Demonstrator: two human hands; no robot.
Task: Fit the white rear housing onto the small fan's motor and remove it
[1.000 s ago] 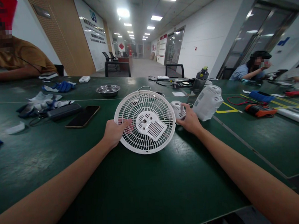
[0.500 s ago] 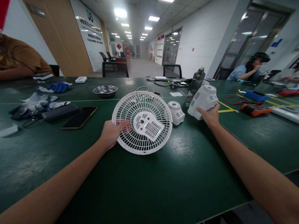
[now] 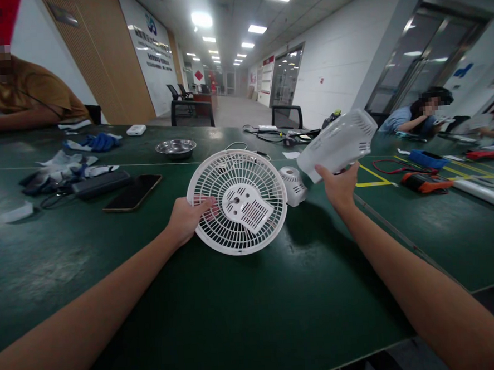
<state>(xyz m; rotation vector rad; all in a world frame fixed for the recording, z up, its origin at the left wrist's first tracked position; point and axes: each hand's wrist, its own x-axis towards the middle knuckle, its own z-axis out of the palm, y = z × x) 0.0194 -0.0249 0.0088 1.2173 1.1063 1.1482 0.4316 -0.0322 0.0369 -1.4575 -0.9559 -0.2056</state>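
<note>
My left hand (image 3: 189, 219) is closed on the left rim of a round white fan grille (image 3: 250, 238), tilted up above the green table (image 3: 221, 315). A vented plate sits at the grille's centre. On the right, my right hand (image 3: 340, 187) grips a white vented plastic housing (image 3: 338, 140) from below; it is raised off the table and tilted, upper end to the right. A smaller white vented cover (image 3: 294, 185) rests on the table just behind the grille's right edge, partly hidden by it. A pale cord (image 3: 236, 144) shows behind the grille.
To the left lie a phone (image 3: 133, 193), a dark case (image 3: 101, 184) and gloves (image 3: 62, 168). A steel bowl (image 3: 176, 148) stands farther back. An orange and black meter (image 3: 426, 182) lies right. One person (image 3: 36, 92) sits at left, another (image 3: 414, 113) at right.
My right hand has lifted the white housing and tipped it further to the right, so it now covers most of the bottle behind. My left hand and the grille have hardly moved.
</note>
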